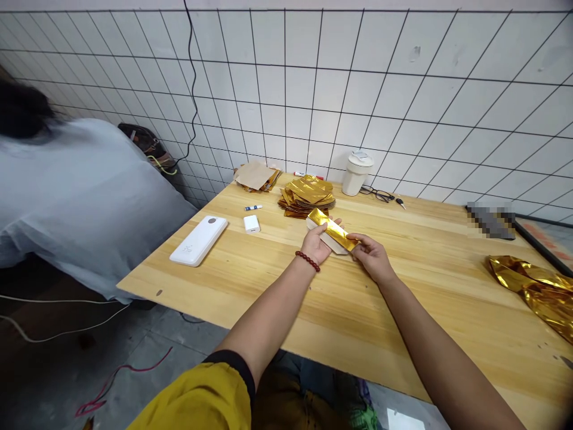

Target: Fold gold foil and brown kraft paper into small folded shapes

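Observation:
A sheet of gold foil paper (333,230), pale on its other side and folded over along its length, is held between both hands above the wooden table. My left hand (316,243), with a dark red bead bracelet at the wrist, supports it from below, thumb on the near edge. My right hand (370,255) pinches the paper's right end between thumb and fingers. Just beyond lies a thick stack of gold foil sheets (308,194). Further left is another pile with a plain brown sheet (255,175) on top.
On the table (268,286) lie a white power bank (199,240), a white charger (251,224) and a small blue-and-white stick (253,208). A white cup (357,173), glasses (376,194) and a key (400,203) stand near the wall. Crumpled gold foil (532,292) lies right. A person (85,197) sits left.

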### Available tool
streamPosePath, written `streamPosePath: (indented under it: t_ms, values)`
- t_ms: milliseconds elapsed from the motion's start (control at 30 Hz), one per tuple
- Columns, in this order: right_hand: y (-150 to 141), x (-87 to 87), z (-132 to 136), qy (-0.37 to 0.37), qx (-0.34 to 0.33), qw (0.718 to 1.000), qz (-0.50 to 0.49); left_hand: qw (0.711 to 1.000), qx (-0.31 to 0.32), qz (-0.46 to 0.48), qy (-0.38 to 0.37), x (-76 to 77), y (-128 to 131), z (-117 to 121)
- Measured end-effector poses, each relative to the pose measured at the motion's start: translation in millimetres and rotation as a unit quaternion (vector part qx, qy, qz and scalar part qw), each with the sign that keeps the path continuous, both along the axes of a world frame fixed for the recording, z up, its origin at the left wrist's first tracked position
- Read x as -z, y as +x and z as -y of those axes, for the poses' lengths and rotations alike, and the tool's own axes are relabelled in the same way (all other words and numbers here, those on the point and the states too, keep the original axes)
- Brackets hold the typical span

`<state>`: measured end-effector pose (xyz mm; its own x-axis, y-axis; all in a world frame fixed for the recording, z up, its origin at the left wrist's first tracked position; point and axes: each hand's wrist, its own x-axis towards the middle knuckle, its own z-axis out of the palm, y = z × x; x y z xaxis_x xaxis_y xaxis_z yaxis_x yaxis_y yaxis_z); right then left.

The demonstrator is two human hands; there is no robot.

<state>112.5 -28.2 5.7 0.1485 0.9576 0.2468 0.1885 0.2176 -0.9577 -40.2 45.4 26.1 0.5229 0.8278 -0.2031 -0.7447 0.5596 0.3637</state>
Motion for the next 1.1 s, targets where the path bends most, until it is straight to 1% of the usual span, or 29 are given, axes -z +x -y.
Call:
streamPosePath:
  t_ms: [133, 200, 333, 467, 567, 667, 733, 867, 933, 1000, 1067, 1100]
  values:
    - [2.1, -1.6, -0.4, -0.003, -0.015, 0.998, -0.059, 1.0, -0.007, -0.006, 0.003, -1.1, 0.1, 1.1]
    - [0.1, -2.5, -1.7, -0.011, 0.005, 0.997, -0.071, 1.0, -0.008, -0.003, 0.012, -1.1, -0.2, 1.6]
    - [-6.8, -2.5, -5.0, -0.022, 0.056, 0.997, -0.049, 0.999, -0.014, 0.011, 0.027, -0.3, -0.4, 2.3]
    - [-10.9, -3.9, -2.0, -0.002, 0.085, 0.996, 0.006, 0.999, -0.002, 0.021, 0.033, 0.8, 0.7, 2.7]
    - [-10.4, -6.4, 3.1, 0.014, 0.052, 0.997, 0.054, 0.999, 0.004, 0.025, 0.034, 2.1, 1.8, 2.5]
    - [-7.9, -7.3, 5.0, 0.034, 0.012, 0.996, 0.076, 0.999, 0.007, 0.03, 0.039, 2.7, 2.3, 2.7]
    - [-6.7, -6.3, 3.9, 0.035, 0.019, 0.996, 0.081, 0.999, 0.014, 0.025, 0.045, 1.9, 2.3, 3.7]
    - [-6.9, -2.5, -0.2, 0.008, 0.051, 0.997, 0.064, 0.997, 0.047, -0.005, 0.06, -1.8, 2.9, 8.8]
    - [-7.0, -0.6, -1.8, 0.004, 0.045, 0.998, 0.05, 0.994, 0.068, -0.015, 0.085, -3.4, 4.2, 12.4]
    - [-6.1, 0.6, -2.8, -0.003, 0.022, 0.999, 0.043, 0.989, 0.083, -0.027, 0.12, -4.0, 6.5, 16.3]
    - [-4.2, 0.5, -3.5, -0.007, 0.009, 1.0, 0.013, 0.982, 0.085, -0.053, 0.161, -3.0, 9.5, 19.8]
    - [-3.1, -0.1, -3.8, -0.006, 0.014, 1.0, -0.014, 0.977, 0.082, -0.068, 0.183, -1.8, 11.2, 21.3]
